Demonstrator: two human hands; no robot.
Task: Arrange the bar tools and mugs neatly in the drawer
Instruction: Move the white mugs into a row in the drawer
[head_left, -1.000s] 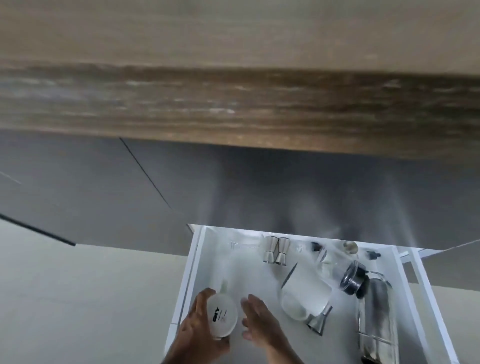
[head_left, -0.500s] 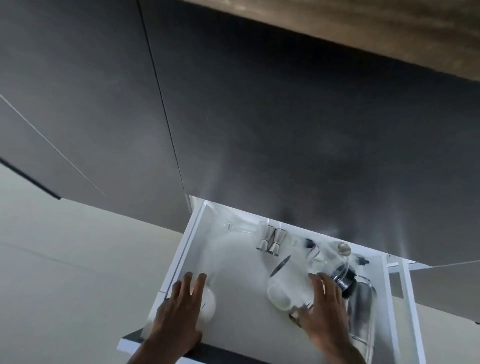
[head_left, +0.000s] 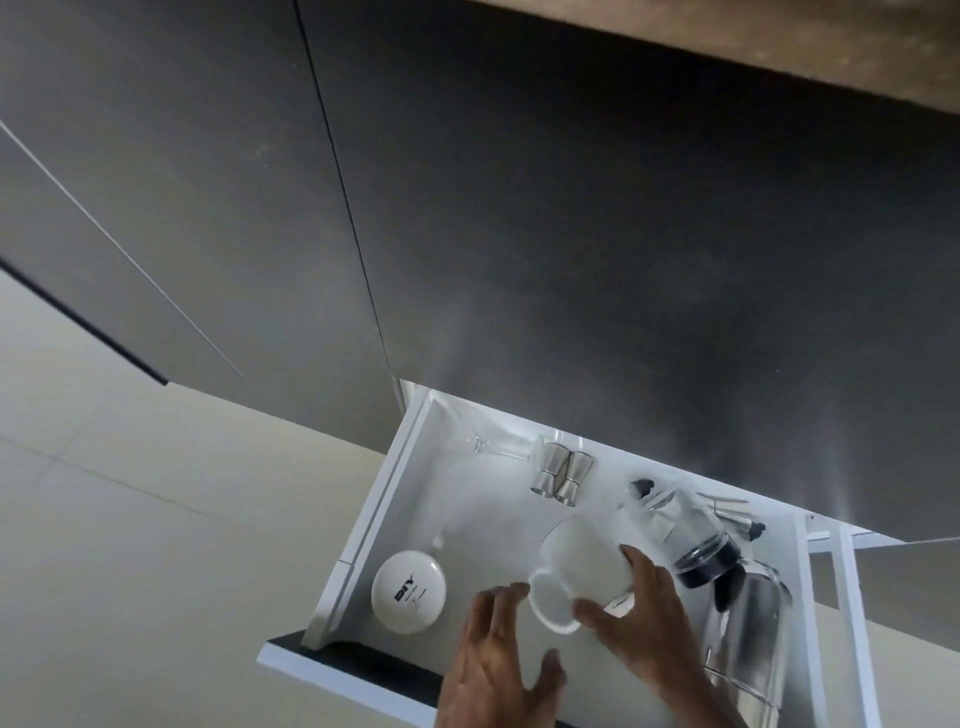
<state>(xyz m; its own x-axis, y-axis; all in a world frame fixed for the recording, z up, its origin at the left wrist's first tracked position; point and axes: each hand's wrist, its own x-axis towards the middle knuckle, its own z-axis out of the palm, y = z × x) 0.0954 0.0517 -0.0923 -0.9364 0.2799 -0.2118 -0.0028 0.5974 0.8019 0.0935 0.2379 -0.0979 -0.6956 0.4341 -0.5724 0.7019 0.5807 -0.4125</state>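
Note:
An open white drawer (head_left: 374, 525) fills the lower right. A white mug with black lettering (head_left: 409, 591) stands upside down in its front left corner. My right hand (head_left: 636, 618) grips a second white mug (head_left: 579, 566), tilted on its side in the drawer's middle. My left hand (head_left: 501, 670) hovers open just left of that mug's rim, holding nothing. Two steel jiggers (head_left: 561, 470) lie side by side at the back. A glass jar with a dark lid (head_left: 685, 535) lies to the right, and a steel shaker (head_left: 753, 644) lies along the right wall.
A stemmed glass (head_left: 485, 447) lies at the drawer's back left. Small dark-tipped tools (head_left: 737, 517) lie at the back right. Dark cabinet fronts (head_left: 571, 234) rise behind the drawer, under a wooden counter edge (head_left: 779, 41). Beige floor tiles (head_left: 156, 519) spread to the left.
My left hand let go of the lettered mug, which now stands in the front left corner, and moved right. My right hand closed on the second mug and drew it toward the middle.

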